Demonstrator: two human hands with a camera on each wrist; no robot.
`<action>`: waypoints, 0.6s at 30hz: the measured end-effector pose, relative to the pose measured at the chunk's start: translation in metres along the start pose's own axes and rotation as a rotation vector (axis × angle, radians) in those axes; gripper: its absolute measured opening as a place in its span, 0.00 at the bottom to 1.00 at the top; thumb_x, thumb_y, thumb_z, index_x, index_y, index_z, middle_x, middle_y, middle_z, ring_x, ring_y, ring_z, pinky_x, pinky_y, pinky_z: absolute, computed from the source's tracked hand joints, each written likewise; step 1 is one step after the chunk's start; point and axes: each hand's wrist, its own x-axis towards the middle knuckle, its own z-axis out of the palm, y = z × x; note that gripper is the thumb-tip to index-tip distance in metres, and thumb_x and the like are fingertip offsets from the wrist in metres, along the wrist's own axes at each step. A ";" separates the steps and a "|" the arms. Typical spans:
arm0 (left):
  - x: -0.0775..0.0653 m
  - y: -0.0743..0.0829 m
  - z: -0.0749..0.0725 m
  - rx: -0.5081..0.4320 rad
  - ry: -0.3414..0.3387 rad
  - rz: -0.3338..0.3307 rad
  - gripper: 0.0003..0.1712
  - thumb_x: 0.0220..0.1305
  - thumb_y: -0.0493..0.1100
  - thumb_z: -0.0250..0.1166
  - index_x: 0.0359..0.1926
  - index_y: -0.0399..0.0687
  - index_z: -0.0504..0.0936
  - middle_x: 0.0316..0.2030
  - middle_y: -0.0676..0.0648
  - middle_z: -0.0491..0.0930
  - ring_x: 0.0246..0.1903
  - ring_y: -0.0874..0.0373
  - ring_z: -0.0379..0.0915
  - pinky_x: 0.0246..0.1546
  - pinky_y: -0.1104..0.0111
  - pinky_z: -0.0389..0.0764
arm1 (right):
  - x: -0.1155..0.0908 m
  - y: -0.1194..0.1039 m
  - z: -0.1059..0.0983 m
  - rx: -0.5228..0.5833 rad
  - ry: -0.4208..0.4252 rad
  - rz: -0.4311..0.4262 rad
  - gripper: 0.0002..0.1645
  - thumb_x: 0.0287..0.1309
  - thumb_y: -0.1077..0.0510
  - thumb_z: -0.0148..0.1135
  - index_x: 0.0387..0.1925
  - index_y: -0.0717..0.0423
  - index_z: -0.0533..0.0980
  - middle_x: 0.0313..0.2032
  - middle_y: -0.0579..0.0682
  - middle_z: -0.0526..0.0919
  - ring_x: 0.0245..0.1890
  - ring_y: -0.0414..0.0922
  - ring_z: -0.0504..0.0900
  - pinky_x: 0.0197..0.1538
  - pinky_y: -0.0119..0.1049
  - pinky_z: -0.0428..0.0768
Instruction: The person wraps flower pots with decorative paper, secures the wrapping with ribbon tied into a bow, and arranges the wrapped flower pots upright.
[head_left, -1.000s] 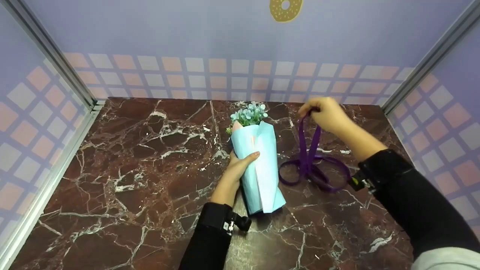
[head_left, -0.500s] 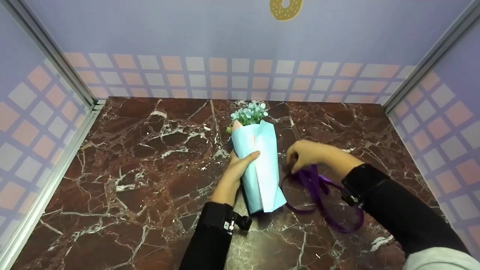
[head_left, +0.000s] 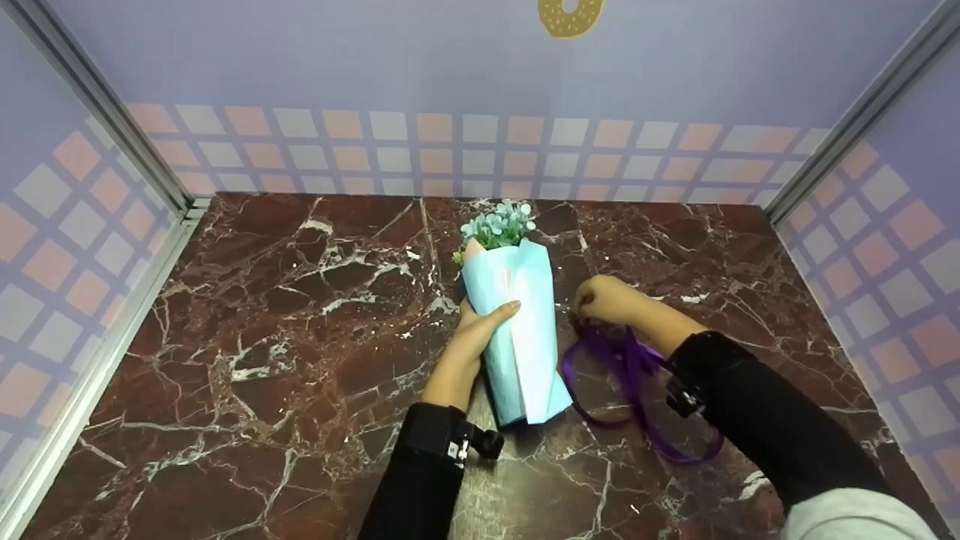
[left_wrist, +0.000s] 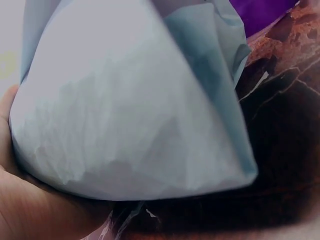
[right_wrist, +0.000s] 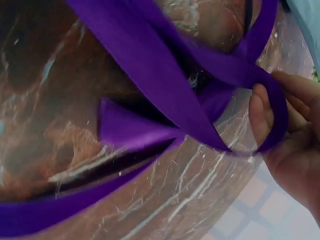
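Note:
A bouquet of pale blue flowers (head_left: 498, 225) in light blue wrapping paper (head_left: 534, 330) lies on the marble-patterned table. My left hand (head_left: 476, 334) grips the wrapped bouquet from its left side, thumb across the front and the other fingers hidden behind. In the left wrist view the paper (left_wrist: 120, 120) fills most of the frame, with the hand (left_wrist: 35, 205) curled at its edge. Just right of the bouquet, my right hand (head_left: 609, 301) pinches a purple ribbon (head_left: 634, 375). In the right wrist view the ribbon (right_wrist: 165, 85) loops between thumb and fingers of the hand (right_wrist: 292, 130), its loose lengths trailing on the table.
The dark red marble-patterned table (head_left: 300, 375) extends around the bouquet. A lilac wall with pink and white squares (head_left: 390, 142) rises at the back, and side panels (head_left: 60, 247) stand left and right.
My right hand has come down and slightly left with the ribbon, from raised above the table to low beside the bouquet. The ribbon loops have spread toward the front. My left hand stays put.

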 end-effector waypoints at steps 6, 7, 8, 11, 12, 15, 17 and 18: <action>-0.003 0.000 0.001 -0.004 0.001 0.004 0.64 0.54 0.52 0.72 0.76 0.43 0.36 0.70 0.31 0.51 0.67 0.39 0.53 0.68 0.50 0.55 | 0.008 -0.003 0.002 0.419 0.200 0.116 0.24 0.70 0.53 0.52 0.56 0.70 0.75 0.54 0.64 0.79 0.56 0.59 0.76 0.60 0.52 0.72; -0.003 0.000 0.001 -0.003 0.003 0.005 0.64 0.54 0.52 0.72 0.76 0.43 0.36 0.70 0.31 0.51 0.67 0.38 0.53 0.68 0.50 0.55 | 0.008 -0.005 0.003 0.533 0.194 0.123 0.29 0.72 0.50 0.49 0.60 0.71 0.71 0.58 0.65 0.75 0.60 0.61 0.72 0.64 0.53 0.69; -0.003 -0.001 0.002 -0.004 0.006 0.006 0.64 0.53 0.52 0.72 0.76 0.43 0.37 0.70 0.31 0.51 0.67 0.39 0.53 0.68 0.50 0.55 | 0.009 -0.008 0.005 0.633 0.171 0.117 0.33 0.74 0.47 0.46 0.64 0.71 0.65 0.62 0.67 0.70 0.64 0.62 0.67 0.66 0.55 0.64; -0.004 -0.001 0.002 -0.012 0.015 0.013 0.64 0.53 0.51 0.72 0.76 0.43 0.37 0.70 0.31 0.52 0.66 0.39 0.54 0.68 0.51 0.55 | 0.009 -0.016 0.013 0.859 0.057 0.085 0.40 0.76 0.44 0.39 0.72 0.71 0.50 0.71 0.68 0.55 0.70 0.64 0.54 0.71 0.58 0.51; -0.004 -0.002 0.002 -0.017 0.017 0.018 0.64 0.53 0.51 0.72 0.76 0.43 0.38 0.70 0.31 0.52 0.66 0.39 0.54 0.68 0.51 0.56 | 0.009 -0.018 0.016 0.908 0.013 0.072 0.41 0.76 0.44 0.39 0.72 0.71 0.45 0.72 0.69 0.50 0.71 0.64 0.50 0.71 0.57 0.47; -0.005 -0.003 0.002 -0.022 0.014 0.023 0.63 0.53 0.50 0.72 0.76 0.44 0.37 0.70 0.32 0.52 0.66 0.40 0.55 0.67 0.52 0.56 | 0.008 -0.024 0.025 1.009 -0.091 0.037 0.53 0.71 0.42 0.48 0.72 0.72 0.32 0.73 0.71 0.41 0.73 0.63 0.43 0.73 0.52 0.44; -0.005 -0.004 0.001 -0.024 0.010 0.025 0.63 0.54 0.50 0.72 0.76 0.45 0.37 0.70 0.33 0.52 0.66 0.40 0.55 0.67 0.52 0.57 | 0.008 -0.027 0.030 1.053 -0.117 0.036 0.64 0.63 0.40 0.60 0.72 0.71 0.30 0.72 0.71 0.42 0.73 0.62 0.44 0.73 0.50 0.48; -0.005 -0.004 0.001 -0.028 0.008 0.029 0.63 0.54 0.50 0.72 0.77 0.45 0.37 0.71 0.33 0.52 0.66 0.40 0.54 0.67 0.52 0.56 | 0.008 -0.028 0.032 1.076 -0.121 0.030 0.68 0.59 0.39 0.64 0.72 0.71 0.30 0.72 0.71 0.44 0.72 0.62 0.47 0.72 0.50 0.50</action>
